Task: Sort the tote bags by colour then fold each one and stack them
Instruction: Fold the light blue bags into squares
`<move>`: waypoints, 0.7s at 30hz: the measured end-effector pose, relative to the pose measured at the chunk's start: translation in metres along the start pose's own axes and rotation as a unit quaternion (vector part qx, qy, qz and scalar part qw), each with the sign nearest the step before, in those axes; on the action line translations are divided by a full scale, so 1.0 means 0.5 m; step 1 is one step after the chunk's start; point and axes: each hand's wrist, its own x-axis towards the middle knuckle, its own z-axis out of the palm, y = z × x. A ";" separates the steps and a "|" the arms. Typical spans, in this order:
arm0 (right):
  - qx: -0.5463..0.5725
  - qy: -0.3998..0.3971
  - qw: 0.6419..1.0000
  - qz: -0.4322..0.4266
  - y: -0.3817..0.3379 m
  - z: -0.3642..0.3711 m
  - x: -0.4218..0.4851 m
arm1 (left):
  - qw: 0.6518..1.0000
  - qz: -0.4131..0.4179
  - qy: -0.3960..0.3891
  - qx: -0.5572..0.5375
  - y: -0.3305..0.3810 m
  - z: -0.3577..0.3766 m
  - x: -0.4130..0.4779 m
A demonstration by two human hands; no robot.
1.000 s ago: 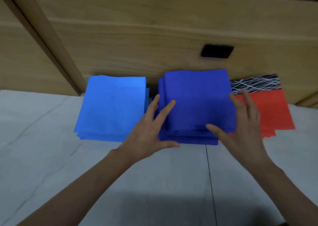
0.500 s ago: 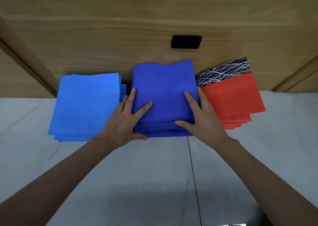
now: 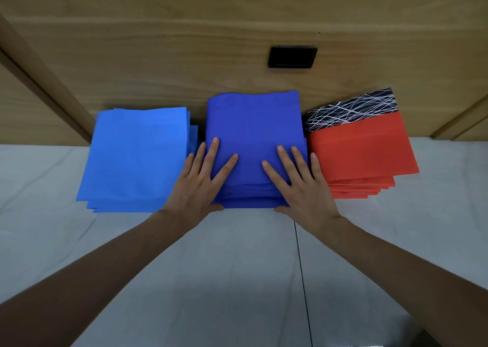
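Blue, dark: stack of folded totes [image 3: 253, 135], head view, middle of three piles on the grey surface [image 3: 232, 280], its back edge against the wood panel [image 3: 171, 56]. Several layers show at the near edge, not quite flush.

Your left hand [image 3: 196, 188] lies flat on the stack's near-left corner. Its fingers [image 3: 211, 159] are straight and spread, palm down, pressing the top tote; the outermost finger hangs over the left edge, and the thumb lies along the base of the front edge. Nothing is gripped.

Your right hand [image 3: 303, 188] mirrors it on the near-right corner. Fingers [image 3: 298, 162] are straight and fanned, pressing down, with the outermost one at the right edge, just beside the red pile [image 3: 361, 154]. The thumb sits at the base of the front edge. Nothing is gripped here either.

Light blue pile [image 3: 137, 156] lies just left of the dark one, edges stepped at the near-left corner. You cannot tell whether the two piles touch.

Red pile is on the right, layers fanned at the near edge. A black piece with white scribble lines [image 3: 351, 109] shows at its far end.

Black recessed handle [image 3: 291, 56] sits in the panel above the dark stack. A thin dark seam [image 3: 301, 267] runs along the surface towards you.
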 end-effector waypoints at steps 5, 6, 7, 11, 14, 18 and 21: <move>0.006 0.005 1.000 -0.013 0.021 0.010 0.021 | 0.998 0.033 -0.019 0.048 -0.023 0.006 0.013; 0.018 0.002 1.000 -0.017 0.021 0.011 0.021 | 0.998 0.041 -0.019 0.053 -0.026 0.004 0.015; 0.034 -0.003 0.999 -0.026 0.023 0.012 0.020 | 0.998 0.043 -0.017 0.052 -0.028 0.002 0.015; 0.097 0.023 0.992 -0.075 0.081 -0.007 0.005 | 0.999 0.031 0.023 0.032 -0.007 -0.032 0.015; 0.153 0.066 0.985 -0.039 0.165 -0.030 -0.028 | 0.996 0.049 0.071 0.013 0.064 -0.076 0.041; 0.191 0.044 0.976 0.097 0.261 -0.021 -0.091 | 0.989 0.115 0.098 0.005 0.186 -0.095 0.121; 0.276 -0.014 0.918 0.284 0.293 0.006 -0.117 | 0.991 0.119 0.058 0.002 0.236 -0.079 0.166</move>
